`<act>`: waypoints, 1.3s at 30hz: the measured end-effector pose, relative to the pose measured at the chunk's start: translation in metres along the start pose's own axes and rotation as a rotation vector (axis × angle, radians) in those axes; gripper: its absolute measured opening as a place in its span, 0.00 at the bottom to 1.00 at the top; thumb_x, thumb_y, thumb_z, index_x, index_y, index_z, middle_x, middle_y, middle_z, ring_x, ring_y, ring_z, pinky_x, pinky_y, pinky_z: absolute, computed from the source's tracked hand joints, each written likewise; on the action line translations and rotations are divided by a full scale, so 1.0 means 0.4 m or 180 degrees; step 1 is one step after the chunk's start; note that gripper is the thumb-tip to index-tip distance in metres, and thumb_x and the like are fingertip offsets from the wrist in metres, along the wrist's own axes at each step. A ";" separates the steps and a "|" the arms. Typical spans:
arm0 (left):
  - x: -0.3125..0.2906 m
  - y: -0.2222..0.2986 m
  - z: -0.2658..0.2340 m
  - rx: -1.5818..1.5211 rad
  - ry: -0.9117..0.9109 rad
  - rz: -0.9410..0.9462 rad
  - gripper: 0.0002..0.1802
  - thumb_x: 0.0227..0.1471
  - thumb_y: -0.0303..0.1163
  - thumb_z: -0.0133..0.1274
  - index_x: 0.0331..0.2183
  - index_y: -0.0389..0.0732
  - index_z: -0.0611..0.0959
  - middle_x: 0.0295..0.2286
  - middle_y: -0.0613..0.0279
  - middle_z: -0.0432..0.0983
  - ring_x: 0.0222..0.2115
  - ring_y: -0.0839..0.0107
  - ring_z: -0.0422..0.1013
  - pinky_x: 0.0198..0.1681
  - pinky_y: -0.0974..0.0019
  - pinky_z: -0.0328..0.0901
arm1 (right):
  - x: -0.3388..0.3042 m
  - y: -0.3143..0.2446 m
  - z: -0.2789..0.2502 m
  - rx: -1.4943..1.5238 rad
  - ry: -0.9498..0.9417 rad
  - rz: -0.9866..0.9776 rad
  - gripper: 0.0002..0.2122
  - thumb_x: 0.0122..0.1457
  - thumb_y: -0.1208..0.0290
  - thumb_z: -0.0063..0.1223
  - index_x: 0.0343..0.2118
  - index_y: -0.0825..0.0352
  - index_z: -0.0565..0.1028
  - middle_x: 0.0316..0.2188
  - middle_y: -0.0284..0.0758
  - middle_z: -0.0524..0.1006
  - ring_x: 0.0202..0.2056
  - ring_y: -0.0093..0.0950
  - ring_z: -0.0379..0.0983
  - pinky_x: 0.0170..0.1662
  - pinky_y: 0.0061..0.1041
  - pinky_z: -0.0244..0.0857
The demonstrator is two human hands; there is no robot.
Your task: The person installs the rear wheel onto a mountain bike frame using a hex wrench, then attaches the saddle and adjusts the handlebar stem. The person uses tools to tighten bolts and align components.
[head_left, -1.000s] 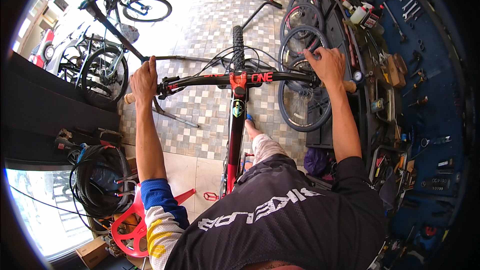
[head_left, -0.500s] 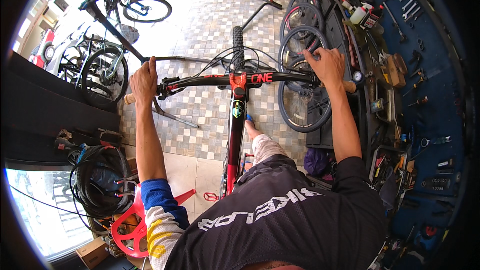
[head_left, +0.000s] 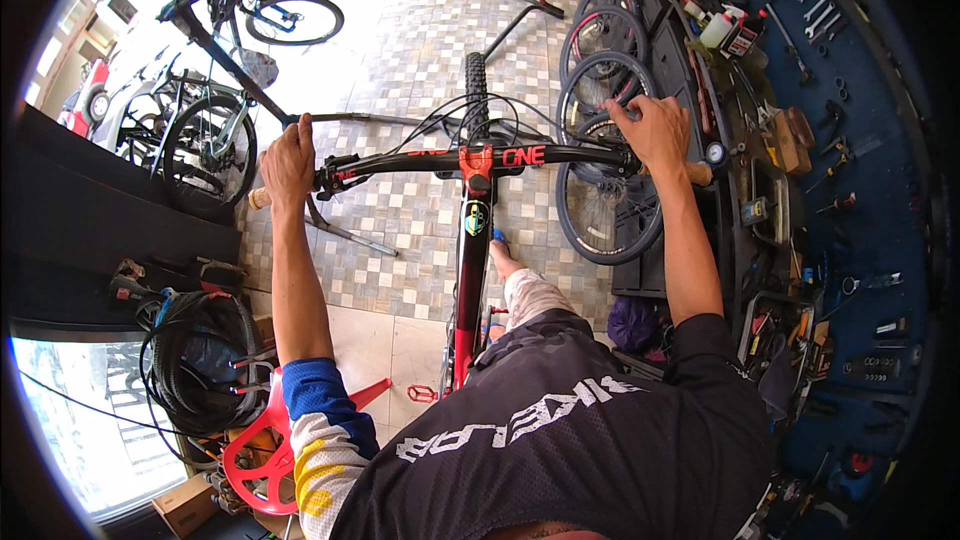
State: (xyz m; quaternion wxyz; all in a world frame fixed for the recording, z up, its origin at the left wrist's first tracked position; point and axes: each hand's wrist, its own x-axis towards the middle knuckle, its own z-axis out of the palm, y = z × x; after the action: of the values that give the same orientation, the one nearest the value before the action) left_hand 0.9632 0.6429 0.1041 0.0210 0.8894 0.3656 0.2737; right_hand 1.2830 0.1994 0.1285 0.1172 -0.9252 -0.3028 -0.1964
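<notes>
A bicycle's black handlebar (head_left: pixel 400 159) with red lettering spans the view in front of me. It is clamped by a red stem (head_left: pixel 478 166) above the dark red and black frame (head_left: pixel 468 315). My left hand (head_left: pixel 287 162) is closed around the left handlebar grip (head_left: pixel 260 198), whose tan end sticks out beside the palm. Over at the other end, my right hand (head_left: pixel 655 132) curls on the right handlebar grip (head_left: pixel 699 173), thumb and forefinger bent forward near the controls. Cables loop ahead of the bar, over the front tyre (head_left: pixel 475 85).
Several loose wheels (head_left: pixel 607 210) lean against the dark cabinet on the right, below a blue tool wall (head_left: pixel 850 140). A repair stand (head_left: pixel 225 55) and parked bicycles (head_left: pixel 210 155) are at left. A red plastic stool (head_left: pixel 262 455) and coiled tyres (head_left: pixel 195 360) sit at lower left.
</notes>
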 end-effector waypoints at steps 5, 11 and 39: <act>-0.001 0.002 -0.002 0.0007 -0.0030 -0.0044 0.37 0.70 0.58 0.35 0.22 0.38 0.77 0.18 0.44 0.75 0.24 0.40 0.74 0.35 0.43 0.64 | 0.000 0.000 0.000 0.0009 -0.0033 0.0011 0.26 0.58 0.40 0.58 0.29 0.65 0.84 0.31 0.37 0.85 0.40 0.36 0.73 0.46 0.37 0.61; -0.001 0.008 -0.008 0.0031 -0.0027 -0.0038 0.36 0.70 0.57 0.36 0.22 0.38 0.77 0.18 0.44 0.75 0.24 0.40 0.74 0.35 0.44 0.64 | -0.002 0.001 0.000 0.0011 -0.0033 0.0019 0.26 0.58 0.39 0.57 0.29 0.64 0.84 0.32 0.37 0.85 0.41 0.36 0.74 0.47 0.38 0.61; -0.188 0.551 0.148 -0.1444 -0.1465 0.0763 0.21 0.64 0.46 0.53 0.35 0.36 0.87 0.31 0.51 0.81 0.33 0.59 0.73 0.42 0.57 0.66 | -0.007 0.105 0.072 0.2287 0.1394 -0.0546 0.13 0.53 0.57 0.68 0.23 0.61 0.82 0.21 0.37 0.80 0.27 0.40 0.78 0.36 0.38 0.67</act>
State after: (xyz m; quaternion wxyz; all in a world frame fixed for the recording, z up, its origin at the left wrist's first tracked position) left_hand 1.0899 0.4416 0.0709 0.2679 0.9371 0.1740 0.1407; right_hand 1.3149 0.1745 0.0976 0.4768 -0.7335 -0.3957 -0.2792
